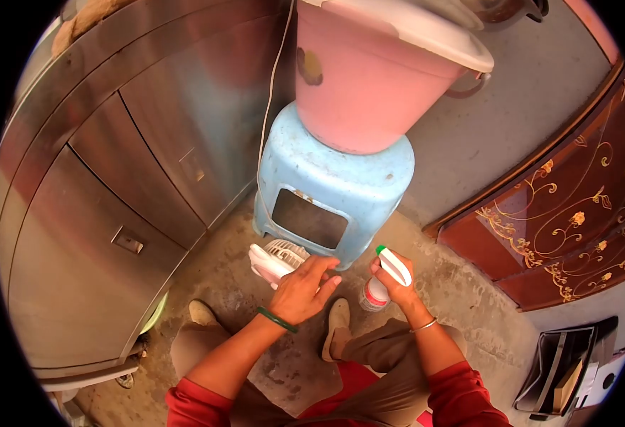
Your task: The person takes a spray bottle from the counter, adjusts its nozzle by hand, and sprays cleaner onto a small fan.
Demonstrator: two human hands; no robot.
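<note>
Here, left hand (302,290) open, resting on small white fan (278,260) by blue stool's (334,188) front edge; right hand (396,285) gripped spray bottle (382,280), nozzle angled fanward.

Left hand (304,289) on small white fan (278,257); right hand (396,283) grips spray bottle (384,280); blue stool (334,188) behind.

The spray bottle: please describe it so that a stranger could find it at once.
Find the blue plastic stool under the pink bucket. Just below its right front leg, the right hand grips the spray bottle. Unlike the small white fan beside it, it has a green-tipped trigger head.
</note>
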